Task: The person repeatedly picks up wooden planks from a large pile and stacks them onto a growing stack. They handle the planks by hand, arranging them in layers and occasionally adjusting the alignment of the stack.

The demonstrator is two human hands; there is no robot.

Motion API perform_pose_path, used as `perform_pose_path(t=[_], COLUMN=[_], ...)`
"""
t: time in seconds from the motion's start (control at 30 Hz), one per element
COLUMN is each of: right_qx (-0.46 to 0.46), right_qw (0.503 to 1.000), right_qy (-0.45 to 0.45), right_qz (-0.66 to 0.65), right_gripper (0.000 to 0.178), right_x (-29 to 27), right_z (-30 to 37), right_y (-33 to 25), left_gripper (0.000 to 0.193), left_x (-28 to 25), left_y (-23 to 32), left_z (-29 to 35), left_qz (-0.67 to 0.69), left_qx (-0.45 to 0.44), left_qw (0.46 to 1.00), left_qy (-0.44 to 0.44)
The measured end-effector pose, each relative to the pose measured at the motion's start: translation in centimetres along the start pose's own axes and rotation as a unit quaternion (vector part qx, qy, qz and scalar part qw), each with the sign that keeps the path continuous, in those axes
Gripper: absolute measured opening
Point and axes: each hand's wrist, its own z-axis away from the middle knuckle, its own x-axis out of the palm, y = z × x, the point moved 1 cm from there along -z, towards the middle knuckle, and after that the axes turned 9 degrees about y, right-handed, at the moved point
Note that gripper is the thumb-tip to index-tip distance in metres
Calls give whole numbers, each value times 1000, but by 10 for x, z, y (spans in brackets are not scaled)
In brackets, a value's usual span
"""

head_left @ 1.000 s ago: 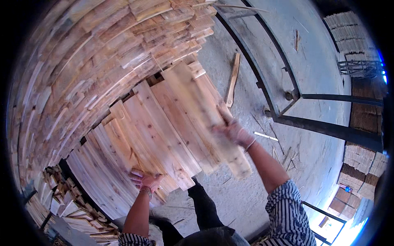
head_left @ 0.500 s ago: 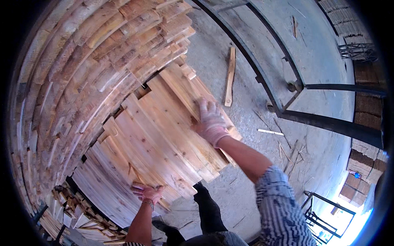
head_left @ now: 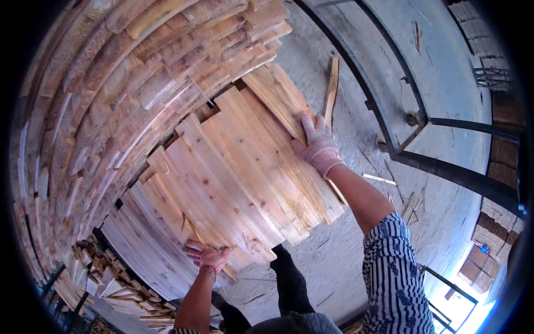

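Note:
My left hand (head_left: 207, 256), in a pinkish-white knit glove, lies with fingers stretched over the near end of a layer of wooden boards (head_left: 222, 167). The boards sit side by side, pale and knotted, with uneven ends. My right hand (head_left: 319, 146), gloved alike, rests with fingers apart at the outer edge of the layer. Its fingers touch a narrower plank (head_left: 273, 100) that lies at a slant along the far right side. The undersides of both hands are hidden.
A tall stack of rough boards (head_left: 167, 83) rises along the left. Black metal frames (head_left: 384, 119) stand on the concrete floor at right. One loose board (head_left: 332, 89) and thin splinters lie on the floor. Scrap wood (head_left: 114, 289) is heaped at lower left.
My right hand has moved outward and farther away, from on top of the boards to their outer edge. The outer planks have shifted. My left hand stays nearly in place. The view has swung slightly.

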Motion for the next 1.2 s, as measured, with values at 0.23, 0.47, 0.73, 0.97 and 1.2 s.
perform_pose_path(t=[0.23, 0.47, 0.73, 0.97, 1.2], right_qx=[81, 241, 464, 635, 589], right_qw=[977, 735, 604, 388, 391], right_qy=[-103, -125, -64, 81, 61], right_qz=[-167, -621, -645, -663, -705], right_gripper=[95, 98, 46, 45, 46], right_x=[-25, -84, -51, 12, 67], right_z=[-9, 135, 234, 366, 265], right_y=[37, 46, -40, 34, -32], left_gripper=[151, 136, 117, 87, 64], left_x=[0, 9, 16, -11, -37], left_y=[3, -9, -27, -63, -142], left_z=[5, -8, -22, -70, -12], left_qz=[-33, 8, 205, 497, 605], left_qx=[45, 74, 67, 197, 125], left_qw=[998, 994, 943, 845, 767], left_qy=[32, 80, 252, 18, -173])
